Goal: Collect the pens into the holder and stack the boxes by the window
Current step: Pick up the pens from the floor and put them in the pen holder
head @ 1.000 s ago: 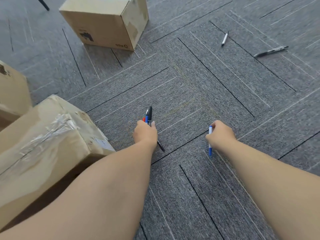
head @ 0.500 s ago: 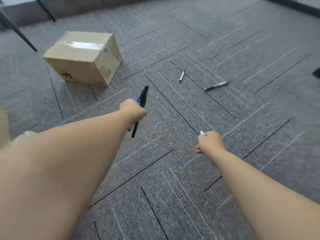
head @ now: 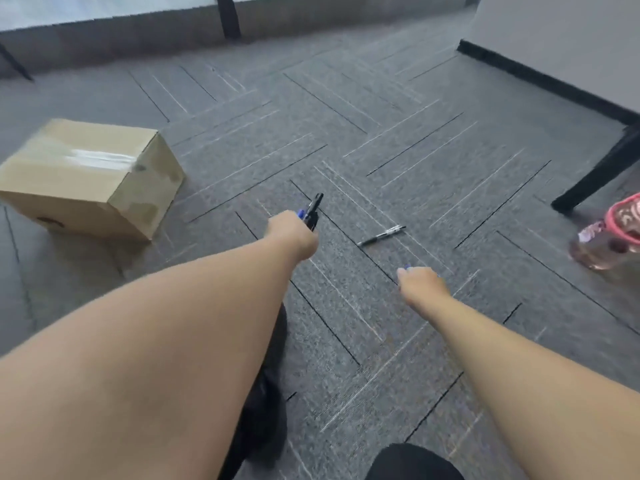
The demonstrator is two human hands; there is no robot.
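Note:
My left hand (head: 293,234) is closed around a bundle of pens (head: 312,209), black and blue tips sticking out above the fist. My right hand (head: 420,283) is fisted on a blue pen, of which only a blue-and-white tip shows at the knuckles. A black pen (head: 381,235) lies loose on the grey carpet between and just beyond both hands. A taped cardboard box (head: 90,178) stands on the floor at the left. A pink see-through container (head: 614,233) sits at the right edge; I cannot tell whether it is the holder.
A black table leg (head: 599,171) slants down beside the pink container. A wall with a dark skirting (head: 540,81) runs along the right. The window wall (head: 138,36) with a black post (head: 227,15) crosses the back. My dark-clothed legs show at the bottom.
The view has lifted and swung right: the near boxes have left the frame, the pink container and window wall have appeared. Both hands keep their pens and are nearer the loose black pen.

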